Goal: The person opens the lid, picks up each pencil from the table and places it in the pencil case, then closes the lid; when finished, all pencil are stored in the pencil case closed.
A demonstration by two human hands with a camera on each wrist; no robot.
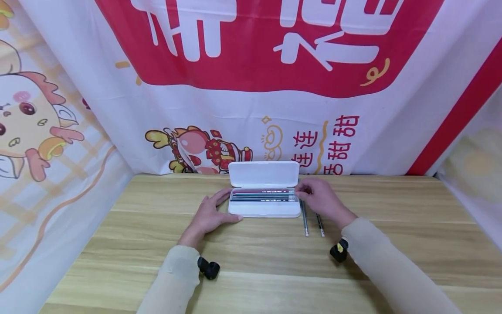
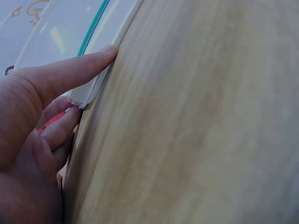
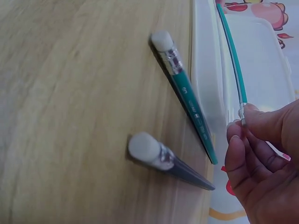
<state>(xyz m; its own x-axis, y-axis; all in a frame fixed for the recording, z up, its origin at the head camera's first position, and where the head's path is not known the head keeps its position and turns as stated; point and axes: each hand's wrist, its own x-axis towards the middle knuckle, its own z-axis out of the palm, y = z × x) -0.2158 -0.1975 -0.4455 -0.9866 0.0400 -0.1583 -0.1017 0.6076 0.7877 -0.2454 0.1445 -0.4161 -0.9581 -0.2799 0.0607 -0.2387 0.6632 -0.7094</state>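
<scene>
A white pencil case point(image 1: 264, 210) sits with its lid raised, several pencils point(image 1: 260, 196) lying lengthwise inside. My left hand point(image 1: 209, 213) holds the case by its left end. In the left wrist view, the thumb point(image 2: 88, 63) runs along the front edge while the other fingers curl at the end. At the case's right end, my right hand point(image 1: 319, 196) pinches a green pencil point(image 3: 235, 65) near its metal ferrule, between thumb and fingertips. This pencil extends over the case's inside. Another green pencil point(image 3: 189, 100) and a dark pencil point(image 3: 173, 165) lie on the table below the right hand.
The wooden table point(image 1: 255, 257) meets a printed cloth backdrop point(image 1: 259, 104) right behind the case. The upright lid point(image 1: 263, 173) stands close to that cloth. Another printed cloth point(image 1: 43, 131) hangs on the left side.
</scene>
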